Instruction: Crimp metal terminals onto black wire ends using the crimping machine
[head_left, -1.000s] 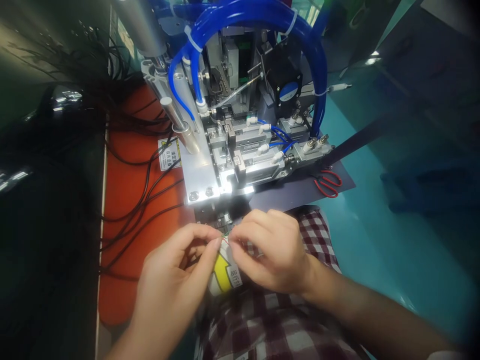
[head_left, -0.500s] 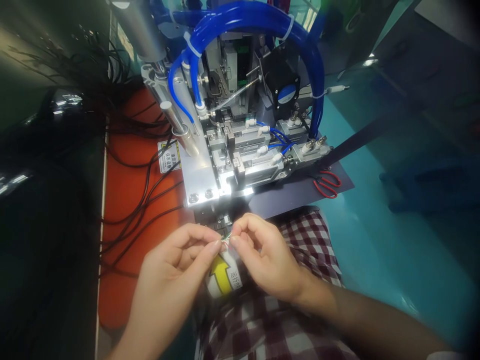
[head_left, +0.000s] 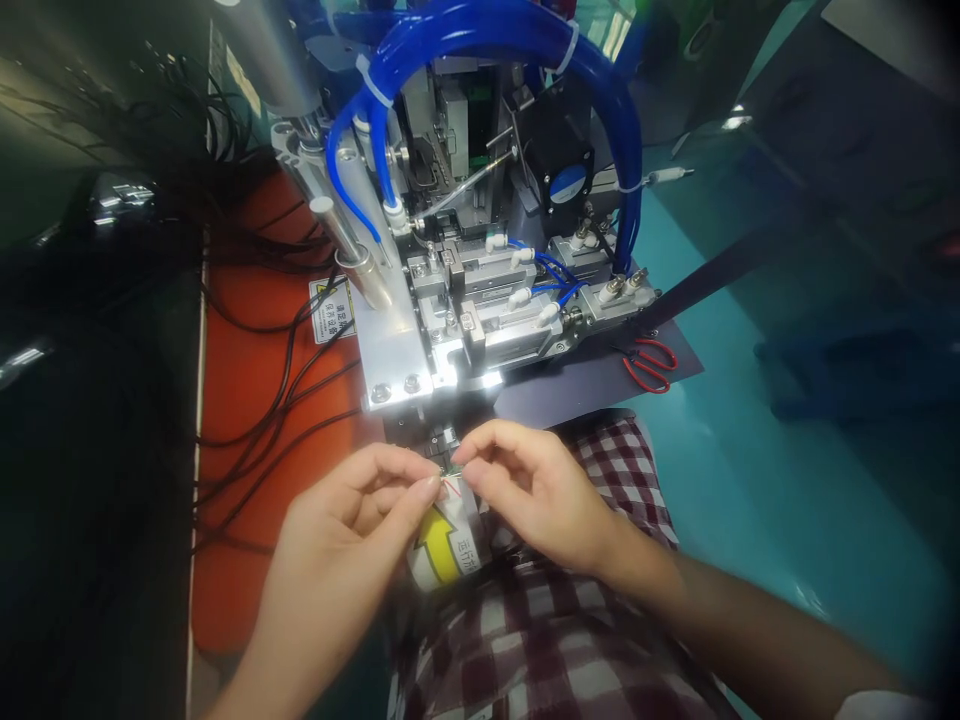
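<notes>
My left hand [head_left: 341, 540] and my right hand [head_left: 536, 490] meet just in front of a small metal machine [head_left: 465, 300]. Both pinch the thin coloured wires [head_left: 450, 482] at the end of a cable, thumb against forefinger, fingertips almost touching. A red strand shows between them. Directly below the fingers lies a white label with a yellow arrow [head_left: 442, 548]. A dark fixture slot [head_left: 442, 440] of the machine sits just beyond the fingertips.
Thick blue air hoses [head_left: 525, 30] arch over the machine. Several black cables [head_left: 277, 380] trail across the orange mat [head_left: 240, 400] on the left. Red-handled scissors [head_left: 651, 362] lie on a dark plate at the right. Checked cloth [head_left: 570, 640] covers my lap.
Both hands have shifted slightly up and toward the machine. My right hand's fingers have loosened a little, and the red strand shows more plainly between the fingertips.
</notes>
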